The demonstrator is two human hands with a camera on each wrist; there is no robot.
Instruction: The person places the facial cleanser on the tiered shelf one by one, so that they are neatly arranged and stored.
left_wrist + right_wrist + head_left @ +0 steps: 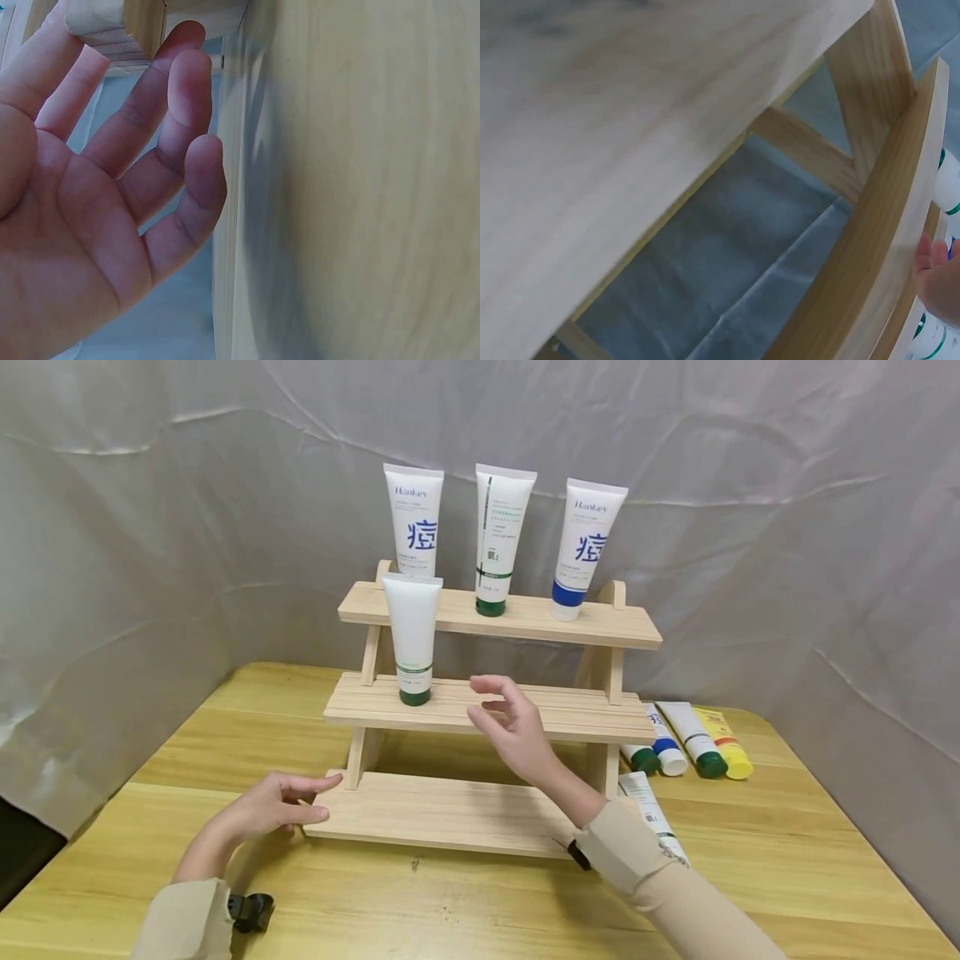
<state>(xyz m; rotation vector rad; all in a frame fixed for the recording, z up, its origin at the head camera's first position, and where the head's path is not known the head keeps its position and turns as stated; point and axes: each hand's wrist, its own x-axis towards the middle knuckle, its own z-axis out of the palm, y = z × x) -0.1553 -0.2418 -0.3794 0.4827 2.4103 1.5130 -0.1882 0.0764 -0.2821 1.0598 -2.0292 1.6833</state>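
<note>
A three-tier wooden stand (450,814) stands on the table. My left hand (258,810) is at the left end of its bottom shelf, thumb and index fingertips touching the corner. The left wrist view shows the other fingers loosely bent beside the shelf end (112,30), away from the wood. My right hand (513,727) hovers in front of the middle shelf (585,717), fingers spread and holding nothing. Left of it, a white tube with a green cap (414,639) stands upright on that shelf. In the right wrist view, only part of the right hand (939,281) shows at the edge.
Along the top shelf (450,614) stand a green-capped tube (502,539) and two blue-lettered tubes (588,547), the left one partly hidden. Several tubes, including a yellow one (726,745), lie right of the stand; another white tube (651,814) lies nearer. A grey cloth (750,568) hangs behind.
</note>
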